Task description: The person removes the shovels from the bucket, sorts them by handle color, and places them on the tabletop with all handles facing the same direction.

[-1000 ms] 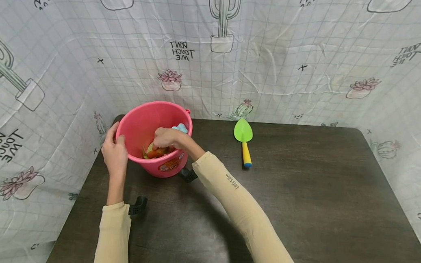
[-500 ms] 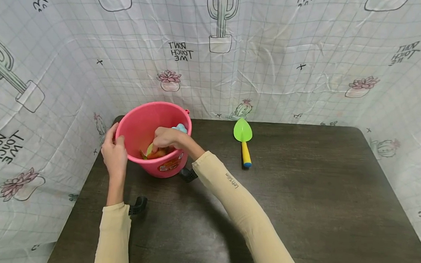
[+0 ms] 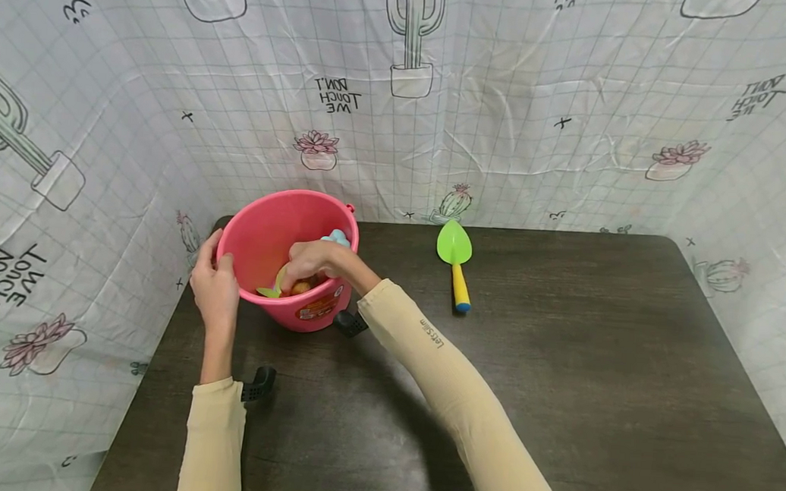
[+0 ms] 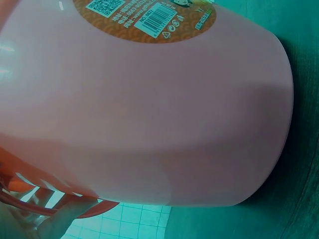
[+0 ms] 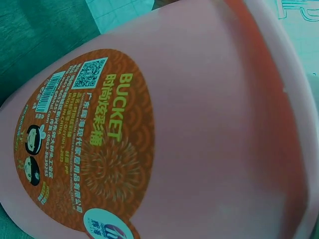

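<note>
A pink bucket [image 3: 260, 229] stands at the table's back left, its opening tilted toward the head camera. My left hand [image 3: 215, 286] grips its left rim, thumb at the edge; its fingers [image 4: 62, 216] show at the rim in the left wrist view. My right hand [image 3: 313, 259] reaches over the near rim into the bucket, fingers bent down among the things inside. Beside those fingers are a yellow-green piece [image 3: 269, 292] and a brownish round thing [image 3: 301, 287]. I cannot tell whether the right fingers hold anything. A light-blue lumpy thing [image 3: 336, 237] lies behind the wrist.
To the bucket's right, a toy trowel [image 3: 458, 269] with green blade and yellow handle lies on the dark wooden table [image 3: 563, 364]. A printed cloth [image 3: 513, 94] hangs behind and at both sides. The bucket's label [image 5: 89, 139] fills much of the right wrist view.
Inside the bucket, the orange thing by my right fingers has gone from sight, and yellow-green and brownish pieces show there now. My left hand keeps its grip on the rim.
</note>
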`<state>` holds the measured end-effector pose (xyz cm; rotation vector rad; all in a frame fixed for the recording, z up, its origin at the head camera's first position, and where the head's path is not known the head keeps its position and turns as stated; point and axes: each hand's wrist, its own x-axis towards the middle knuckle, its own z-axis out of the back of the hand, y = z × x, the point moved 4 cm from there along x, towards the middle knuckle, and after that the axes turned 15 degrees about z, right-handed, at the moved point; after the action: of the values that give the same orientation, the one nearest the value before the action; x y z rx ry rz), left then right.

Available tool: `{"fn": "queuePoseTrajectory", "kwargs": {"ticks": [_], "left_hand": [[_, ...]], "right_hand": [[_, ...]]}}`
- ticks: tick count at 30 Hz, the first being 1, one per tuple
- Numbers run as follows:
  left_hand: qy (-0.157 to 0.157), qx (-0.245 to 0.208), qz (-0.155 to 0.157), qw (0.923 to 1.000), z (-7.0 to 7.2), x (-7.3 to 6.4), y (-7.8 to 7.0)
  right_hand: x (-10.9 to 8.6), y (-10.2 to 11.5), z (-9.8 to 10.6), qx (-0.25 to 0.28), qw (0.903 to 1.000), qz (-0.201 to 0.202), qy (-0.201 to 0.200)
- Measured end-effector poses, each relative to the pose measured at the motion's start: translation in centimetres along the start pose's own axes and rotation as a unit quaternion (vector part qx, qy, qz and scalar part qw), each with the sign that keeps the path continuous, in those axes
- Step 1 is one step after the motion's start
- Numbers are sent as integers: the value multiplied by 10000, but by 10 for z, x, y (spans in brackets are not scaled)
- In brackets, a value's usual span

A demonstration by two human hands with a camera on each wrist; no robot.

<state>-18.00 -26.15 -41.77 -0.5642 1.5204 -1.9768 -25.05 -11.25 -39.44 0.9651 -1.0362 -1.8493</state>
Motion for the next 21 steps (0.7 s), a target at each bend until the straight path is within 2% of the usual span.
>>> {"fn": "queuePoseTrajectory", "kwargs": {"ticks": [8,15,21], "left_hand": [[7,17,38,10000,-1,0,1],[-15,30,-28,10000,-1,0,2],[-53,2,-5,10000,0,1,2]], "right_hand": [[0,1,-2,-60,9995,19,310],[1,0,-2,-8,9999,-15,141],[2,2,-2,246,9997,43,37]]}}
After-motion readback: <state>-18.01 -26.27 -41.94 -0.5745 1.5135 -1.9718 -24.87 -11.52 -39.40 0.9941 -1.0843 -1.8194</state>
